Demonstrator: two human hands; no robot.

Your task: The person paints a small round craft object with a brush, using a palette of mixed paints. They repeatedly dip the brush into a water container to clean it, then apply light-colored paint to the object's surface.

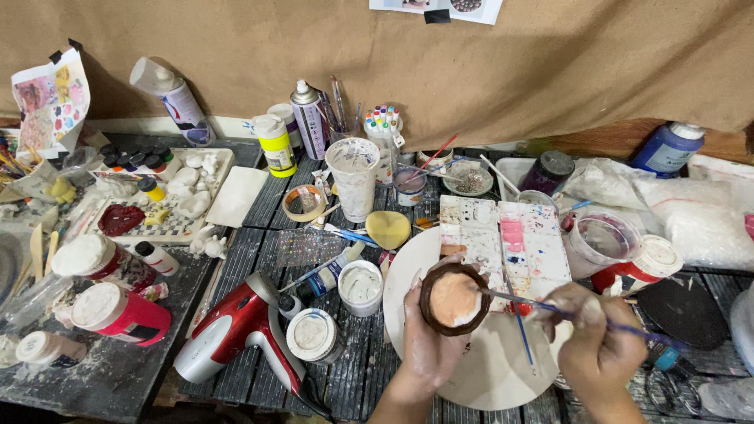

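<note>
Cluttered dark slatted worktable (345, 377): left hand (428, 341) clasps brown-rimmed, peach-coloured round bowl (454, 298); right hand (598, 334) pinches thin blue-handled paintbrush (542, 308); yellow-labelled white bottle (275, 145) behind.

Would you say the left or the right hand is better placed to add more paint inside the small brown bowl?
Probably the right hand: it grips the paintbrush, whose tip reaches the small brown bowl. The left hand is occupied cradling that bowl from below.
</note>
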